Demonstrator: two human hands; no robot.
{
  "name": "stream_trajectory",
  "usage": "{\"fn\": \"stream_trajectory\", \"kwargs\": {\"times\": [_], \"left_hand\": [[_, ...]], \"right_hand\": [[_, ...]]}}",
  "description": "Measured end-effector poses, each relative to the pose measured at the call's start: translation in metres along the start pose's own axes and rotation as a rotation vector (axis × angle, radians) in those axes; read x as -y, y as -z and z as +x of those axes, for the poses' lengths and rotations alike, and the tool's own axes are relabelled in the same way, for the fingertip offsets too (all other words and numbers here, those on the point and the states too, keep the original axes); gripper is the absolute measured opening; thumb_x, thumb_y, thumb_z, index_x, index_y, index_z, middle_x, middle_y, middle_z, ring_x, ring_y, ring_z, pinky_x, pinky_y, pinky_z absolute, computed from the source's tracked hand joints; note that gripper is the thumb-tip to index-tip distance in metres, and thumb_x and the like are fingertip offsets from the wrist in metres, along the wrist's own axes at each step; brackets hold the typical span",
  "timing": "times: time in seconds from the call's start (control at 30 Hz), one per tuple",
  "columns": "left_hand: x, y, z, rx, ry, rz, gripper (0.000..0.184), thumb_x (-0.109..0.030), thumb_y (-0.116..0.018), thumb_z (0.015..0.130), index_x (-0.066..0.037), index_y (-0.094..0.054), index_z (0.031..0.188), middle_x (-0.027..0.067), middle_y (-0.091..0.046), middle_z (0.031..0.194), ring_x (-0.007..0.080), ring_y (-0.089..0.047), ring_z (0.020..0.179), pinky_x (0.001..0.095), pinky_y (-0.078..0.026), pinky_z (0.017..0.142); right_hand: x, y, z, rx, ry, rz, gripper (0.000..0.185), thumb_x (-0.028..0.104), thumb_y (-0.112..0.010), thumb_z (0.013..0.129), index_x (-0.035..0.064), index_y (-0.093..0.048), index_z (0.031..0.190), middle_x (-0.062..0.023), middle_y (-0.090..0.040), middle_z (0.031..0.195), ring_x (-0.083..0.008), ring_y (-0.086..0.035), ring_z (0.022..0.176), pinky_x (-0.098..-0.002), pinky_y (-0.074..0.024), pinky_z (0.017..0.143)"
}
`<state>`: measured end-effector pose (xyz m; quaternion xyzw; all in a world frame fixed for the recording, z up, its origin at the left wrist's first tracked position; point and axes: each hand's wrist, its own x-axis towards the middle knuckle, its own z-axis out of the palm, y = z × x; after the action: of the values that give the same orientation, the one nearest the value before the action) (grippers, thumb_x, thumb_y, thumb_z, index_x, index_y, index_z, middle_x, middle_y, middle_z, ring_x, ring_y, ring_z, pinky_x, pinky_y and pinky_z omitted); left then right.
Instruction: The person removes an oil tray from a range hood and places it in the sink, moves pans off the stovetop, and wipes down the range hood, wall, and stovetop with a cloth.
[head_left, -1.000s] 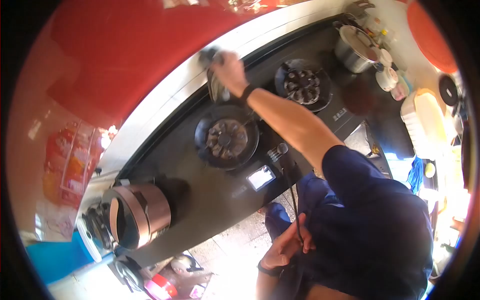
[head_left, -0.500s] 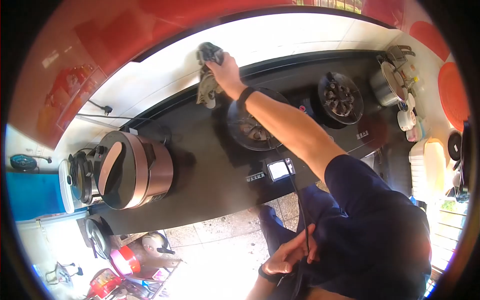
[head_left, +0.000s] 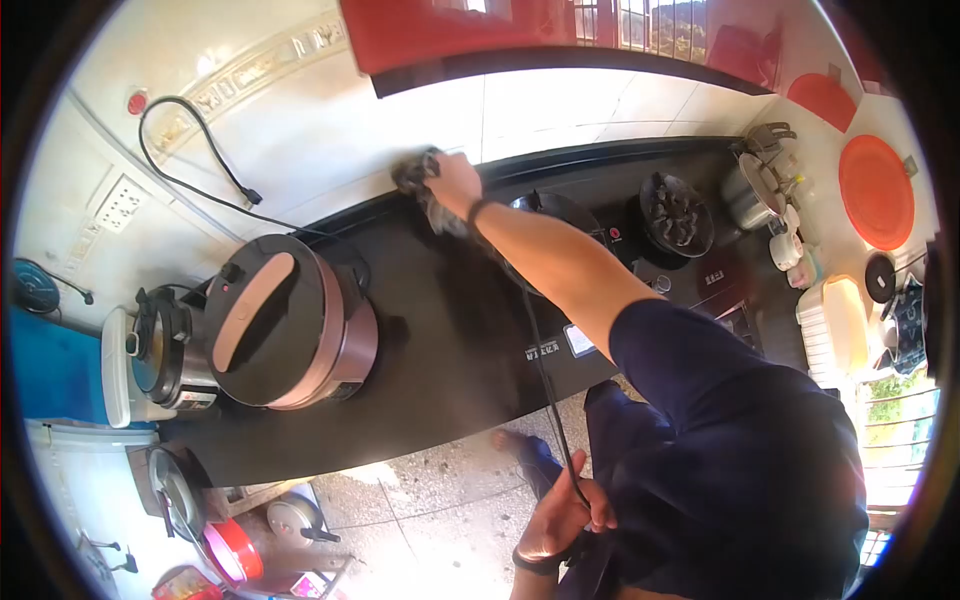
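Observation:
My right hand (head_left: 456, 184) grips a dark, grey-patterned cloth (head_left: 426, 190), which is slightly blurred, at the back edge of the black countertop (head_left: 420, 370), beside the white tiled wall. Just right of the cloth is the nearer burner (head_left: 550, 212), partly hidden by my forearm. Low in front of my body, my left hand (head_left: 568, 508) has its fingers curled around a thin black cable (head_left: 545, 375) that runs up over the counter's front edge.
A pink and black electric cooker (head_left: 290, 325) stands on the left, with a smaller cooker (head_left: 165, 345) beside it. A second burner (head_left: 676, 215), a steel pot (head_left: 750, 195) and a cream basin (head_left: 838, 322) are to the right. A loose plug cord (head_left: 190, 185) hangs on the wall.
The view has swung toward the left wall, showing the socket and cord. My right hand has moved the cloth from the wall tiles down to the counter's back edge. My left hand keeps the cable.

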<state>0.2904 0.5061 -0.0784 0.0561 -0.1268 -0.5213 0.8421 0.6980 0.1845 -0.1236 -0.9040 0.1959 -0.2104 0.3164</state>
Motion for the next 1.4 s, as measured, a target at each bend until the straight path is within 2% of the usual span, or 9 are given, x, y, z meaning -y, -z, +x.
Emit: {"fn": "stream_trajectory", "kwargs": {"times": [0.1, 0.13, 0.3, 0.63, 0.9, 1.03, 1.23, 1.37, 1.4], "left_hand": [[-0.009, -0.003, -0.020, 0.010, 0.049, -0.027, 0.123, -0.063, -0.076, 0.075, -0.011, -0.004, 0.161, 0.0121, -0.053, 0.096, 0.0224, -0.055, 0.085, 0.0387, -0.049, 0.088], [-0.019, -0.016, -0.015, -0.123, 0.085, 0.038, 0.047, -0.028, -0.030, 0.109, -0.034, -0.030, 0.155, 0.0139, -0.055, 0.071, 0.0309, -0.061, 0.065, 0.0441, -0.054, 0.071], [-0.026, -0.005, -0.009, -0.121, 0.129, -0.044, 0.048, -0.027, -0.033, 0.108, -0.032, -0.030, 0.156, 0.0134, -0.055, 0.073, 0.0306, -0.062, 0.068, 0.0433, -0.054, 0.071], [-0.043, -0.010, 0.009, -0.061, 0.083, -0.005, 0.048, -0.031, -0.030, 0.108, -0.030, -0.031, 0.156, 0.0127, -0.054, 0.073, 0.0303, -0.061, 0.067, 0.0416, -0.053, 0.072], [-0.042, -0.007, 0.000, -0.127, 0.035, -0.041, 0.050, -0.039, -0.032, 0.107, -0.028, -0.030, 0.156, 0.0115, -0.054, 0.073, 0.0285, -0.059, 0.067, 0.0404, -0.052, 0.070], [-0.048, -0.012, 0.012, -0.115, -0.091, -0.025, 0.057, -0.044, -0.039, 0.105, -0.023, -0.028, 0.157, 0.0107, -0.054, 0.075, 0.0262, -0.057, 0.065, 0.0399, -0.052, 0.068], [-0.046, -0.011, 0.011, -0.081, -0.018, -0.051, 0.054, -0.037, -0.040, 0.105, -0.017, -0.031, 0.155, 0.0110, -0.053, 0.075, 0.0258, -0.057, 0.066, 0.0386, -0.052, 0.066], [-0.055, -0.013, -0.001, -0.125, 0.021, 0.041, 0.050, -0.034, -0.033, 0.108, -0.019, -0.030, 0.156, 0.0114, -0.054, 0.074, 0.0263, -0.057, 0.066, 0.0393, -0.052, 0.067], [-0.058, -0.009, -0.004, -0.047, -0.002, -0.026, 0.075, -0.044, -0.053, 0.096, -0.018, -0.022, 0.158, 0.0119, -0.053, 0.085, 0.0248, -0.055, 0.075, 0.0379, -0.050, 0.075]], "right_hand": [[0.002, 0.013, -0.020, -0.172, -0.006, 0.025, 0.042, 0.022, -0.078, 0.078, 0.0060, -0.065, 0.115, -0.0213, -0.058, 0.118, -0.0405, -0.060, 0.108, -0.0457, -0.0513, 0.091], [0.005, 0.020, -0.020, -0.259, 0.060, 0.077, 0.044, 0.023, -0.079, 0.078, 0.0056, -0.064, 0.115, -0.0219, -0.058, 0.118, -0.0405, -0.060, 0.108, -0.0454, -0.0514, 0.091], [0.047, 0.058, 0.040, -0.619, 0.269, 0.104, 0.045, 0.017, -0.081, 0.074, 0.0053, -0.063, 0.114, -0.0193, -0.059, 0.115, -0.0413, -0.059, 0.104, -0.0462, -0.0514, 0.087], [0.061, 0.058, 0.035, -0.253, 0.176, 0.015, 0.042, 0.019, -0.080, 0.075, 0.0068, -0.065, 0.113, -0.0168, -0.061, 0.116, -0.0374, -0.061, 0.104, -0.0457, -0.0522, 0.087], [0.118, 0.035, 0.041, -0.272, 0.761, -0.018, 0.046, 0.008, -0.078, 0.076, 0.0127, -0.063, 0.119, -0.0084, -0.056, 0.125, -0.0350, -0.059, 0.109, -0.0413, -0.0518, 0.091], [0.093, 0.035, 0.051, -0.212, 0.761, -0.168, 0.043, 0.008, -0.076, 0.077, 0.0112, -0.064, 0.118, -0.0070, -0.058, 0.122, -0.0346, -0.059, 0.108, -0.0408, -0.0521, 0.090], [0.124, 0.027, 0.011, -0.121, 0.167, 0.238, 0.046, 0.018, -0.076, 0.078, -0.0012, -0.060, 0.117, -0.0249, -0.062, 0.113, -0.0400, -0.059, 0.111, -0.0442, -0.0496, 0.091], [0.173, 0.016, -0.003, -0.255, 0.373, 0.425, 0.049, 0.008, -0.076, 0.076, 0.0018, -0.059, 0.121, -0.0178, -0.057, 0.124, -0.0384, -0.057, 0.114, -0.0414, -0.0489, 0.097], [0.183, 0.016, -0.003, -0.291, 0.367, 0.446, 0.050, 0.005, -0.076, 0.075, 0.0024, -0.059, 0.123, -0.0171, -0.056, 0.125, -0.0383, -0.056, 0.116, -0.0418, -0.0481, 0.098]]}}
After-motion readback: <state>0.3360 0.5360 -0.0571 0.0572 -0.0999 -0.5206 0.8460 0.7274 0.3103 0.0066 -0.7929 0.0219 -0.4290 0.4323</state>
